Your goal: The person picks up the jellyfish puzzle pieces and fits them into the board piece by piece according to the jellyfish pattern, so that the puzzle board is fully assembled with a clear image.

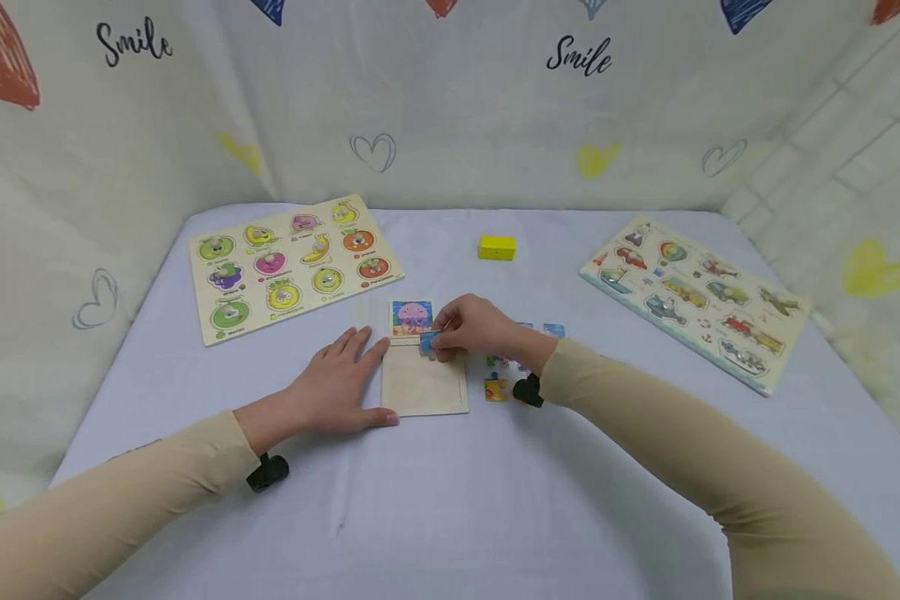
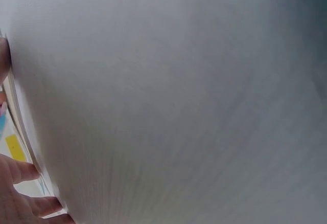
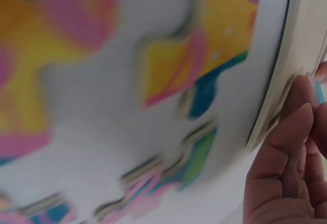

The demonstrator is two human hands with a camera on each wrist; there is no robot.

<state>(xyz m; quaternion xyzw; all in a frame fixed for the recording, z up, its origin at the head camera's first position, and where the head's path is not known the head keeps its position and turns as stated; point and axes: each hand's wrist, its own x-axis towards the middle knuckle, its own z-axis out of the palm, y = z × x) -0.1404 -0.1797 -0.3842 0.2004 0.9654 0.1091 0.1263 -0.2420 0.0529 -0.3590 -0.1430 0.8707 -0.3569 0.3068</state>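
Nearest, the left hand [image 1: 333,387] lies flat with its fingers straight and spread, thumb and index finger touching the left side of one wooden puzzle tray [image 1: 423,385], which sits between the two hands. Just right of the tray, nearer than the right hand, lies one orange-yellow piece [image 1: 497,390]; more loose pieces [image 1: 553,330] lie beside and beyond the right wrist, partly hidden, so their full number cannot be told. The right hand [image 1: 472,327], apart from the left, pinches one blue puzzle piece [image 1: 429,340] over the tray; whether it touches the wood cannot be told. Just beyond that piece, the tray's far section holds one jellyfish picture [image 1: 412,317]. Right of the right hand is one vehicle board [image 1: 693,317] holding several pictures; beyond the left hand, one fruit board [image 1: 300,279] holds twelve fruits. Beyond the right hand stands one yellow block [image 1: 497,247].
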